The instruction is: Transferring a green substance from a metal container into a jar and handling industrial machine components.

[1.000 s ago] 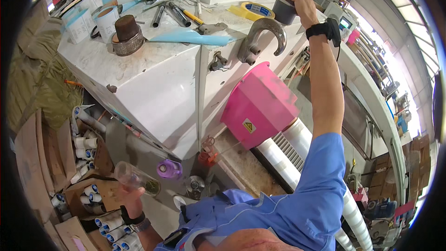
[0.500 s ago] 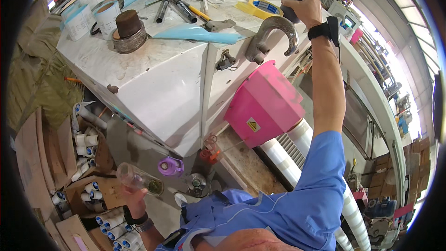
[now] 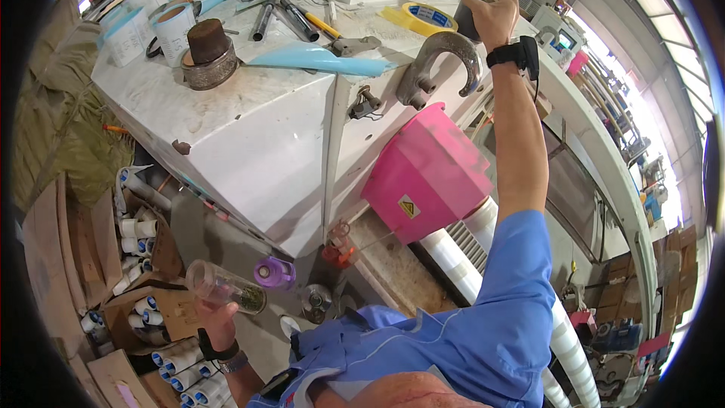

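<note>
Head view: person is standing at a big white machine housing (image 3: 249, 128), both arms out. Right hand (image 3: 492, 13) is reaching up to the far side of the housing top, fingers curled round a dark cylindrical thing (image 3: 467, 21), prob. a cup or can; the hand covers most of it so can't tell exactly what it is. It's sitting just past the yellow tape roll (image 3: 420, 17) and right above the grey horseshoe-shaped metal part (image 3: 438, 60) lying on the housing edge. Black wrist strap (image 3: 515, 53) is on that arm.

Left hand (image 3: 215, 317) is held low, below the front of the housing, closed round the base of a clear bottle (image 3: 225, 287) w/ dark bits at the bottom. Bottle is lying tilted, nearly on its side, mouth pointing away from the housing. Purple cap-like piece (image 3: 275, 273) is showing just beside it; can't tell if it's touching.

Pink funnel-shaped cover (image 3: 427, 177) is hanging off the housing's right side, between the two hands.

Judging the step: right hand is gripping the dark container on the housing top while the left is keeping the bottle ready down low. Next move prob. needs a firm wrap on the dark container, lifting it clear of the horseshoe part and tape roll w/o knocking them, and keeping the bottle steady so the contents aren't spilling.
</note>
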Available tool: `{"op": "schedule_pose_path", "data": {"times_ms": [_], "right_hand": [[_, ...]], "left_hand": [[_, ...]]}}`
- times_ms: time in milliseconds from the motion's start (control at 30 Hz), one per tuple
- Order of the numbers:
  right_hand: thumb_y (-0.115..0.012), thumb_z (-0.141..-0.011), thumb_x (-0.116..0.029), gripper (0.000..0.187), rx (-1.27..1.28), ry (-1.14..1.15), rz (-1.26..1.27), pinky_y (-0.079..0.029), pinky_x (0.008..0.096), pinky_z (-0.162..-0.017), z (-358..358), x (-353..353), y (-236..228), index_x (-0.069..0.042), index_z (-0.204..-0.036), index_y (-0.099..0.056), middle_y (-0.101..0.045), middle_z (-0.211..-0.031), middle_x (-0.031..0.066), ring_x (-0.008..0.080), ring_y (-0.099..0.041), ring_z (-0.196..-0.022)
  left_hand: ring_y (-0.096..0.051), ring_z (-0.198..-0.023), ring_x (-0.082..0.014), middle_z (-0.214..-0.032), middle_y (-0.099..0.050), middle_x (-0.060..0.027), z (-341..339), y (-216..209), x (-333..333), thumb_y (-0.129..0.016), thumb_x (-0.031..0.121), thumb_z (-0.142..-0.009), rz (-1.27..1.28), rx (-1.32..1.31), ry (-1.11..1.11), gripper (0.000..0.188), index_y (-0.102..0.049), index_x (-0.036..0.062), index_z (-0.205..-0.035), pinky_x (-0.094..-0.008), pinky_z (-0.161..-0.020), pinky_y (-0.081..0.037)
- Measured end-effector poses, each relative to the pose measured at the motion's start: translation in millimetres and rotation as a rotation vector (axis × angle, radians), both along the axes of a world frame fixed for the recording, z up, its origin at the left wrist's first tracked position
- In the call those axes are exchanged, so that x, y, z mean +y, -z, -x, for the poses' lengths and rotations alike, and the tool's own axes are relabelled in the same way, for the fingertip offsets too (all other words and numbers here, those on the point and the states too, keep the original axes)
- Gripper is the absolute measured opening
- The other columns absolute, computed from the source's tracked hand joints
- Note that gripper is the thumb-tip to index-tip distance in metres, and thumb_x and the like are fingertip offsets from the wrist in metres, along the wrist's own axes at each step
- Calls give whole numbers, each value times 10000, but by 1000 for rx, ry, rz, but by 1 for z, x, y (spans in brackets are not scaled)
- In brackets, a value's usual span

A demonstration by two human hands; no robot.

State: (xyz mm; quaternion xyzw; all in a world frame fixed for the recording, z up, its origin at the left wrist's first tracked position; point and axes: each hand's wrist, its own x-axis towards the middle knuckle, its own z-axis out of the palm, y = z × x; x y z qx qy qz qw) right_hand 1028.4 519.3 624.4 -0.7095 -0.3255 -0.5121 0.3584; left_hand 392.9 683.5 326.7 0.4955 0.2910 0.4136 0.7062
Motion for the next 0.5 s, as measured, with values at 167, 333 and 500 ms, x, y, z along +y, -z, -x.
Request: {"op": "schedule_pose_path", "data": {"times_ms": [167,333,500], "right_hand": [[-803,-635,-415,602,241,-98,-33,-431,401,-1040,-6,-2,2,-81,-1131,-733,-630,-1154,253,359,-547,-1173],[-814,-641,-471,627,200,19,160,-490,382,-962,1,-11,-10,-88,-1131,-736,-682,-1104,216,321,-642,-1058],[-792,-649,-522,650,234,80,293,-524,385,-917,24,-13,-11,-93,-1133,-732,-690,-1093,204,337,-669,-1007]], "left_hand": [[-580,-1043,-204,-1120,-573,-43,-1,2,-2,-802,110,-580,15,-3,-2,778,-493,38,-1291,-358,-940,-465],[-578,-1049,-204,-1124,-578,-49,12,21,2,-785,85,-590,-26,-14,7,735,-508,40,-1270,-359,-947,-460],[-572,-1073,-204,-1155,-581,-57,17,14,-4,-767,64,-606,-22,-38,9,728,-509,35,-1286,-359,-962,-452]]}}
